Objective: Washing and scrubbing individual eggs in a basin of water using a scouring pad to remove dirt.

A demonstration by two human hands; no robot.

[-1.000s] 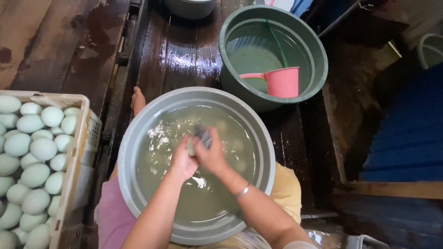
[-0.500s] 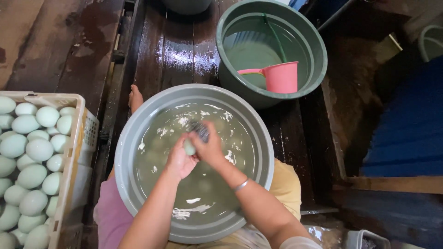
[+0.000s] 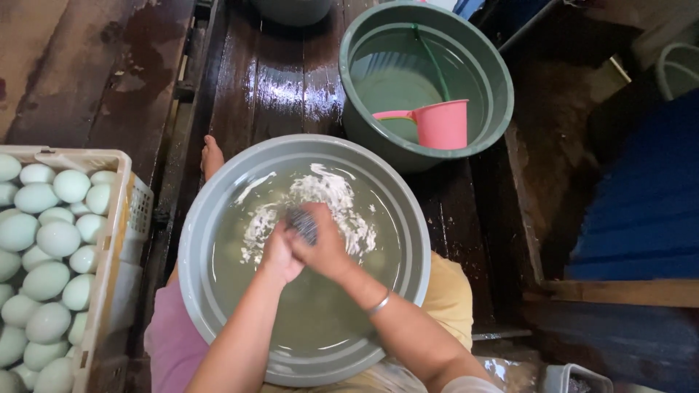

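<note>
floor (image 3: 277, 80): dark wet wooden planks, glossy with reflected daylight at 12 o'clock | drier worn boards (image 3: 65, 65) at 10 o'clock | blue corrugated sheet (image 3: 641, 211) at 3 o'clock | wooden beam (image 3: 626, 292) at 4 o'clock beneath it | shadowed dirt strip (image 3: 561, 124) at 2 o'clock

A home wash area or small egg-washing spot was suggested: wet dark floorboards (image 3: 284, 80) were seen, two grey basins of water (image 3: 218, 291) (image 3: 495, 87) were set on them, a pink scoop (image 3: 440, 124) was floated, and a crate (image 3: 116, 218) was filled with pale eggs (image 3: 44, 240).
</note>
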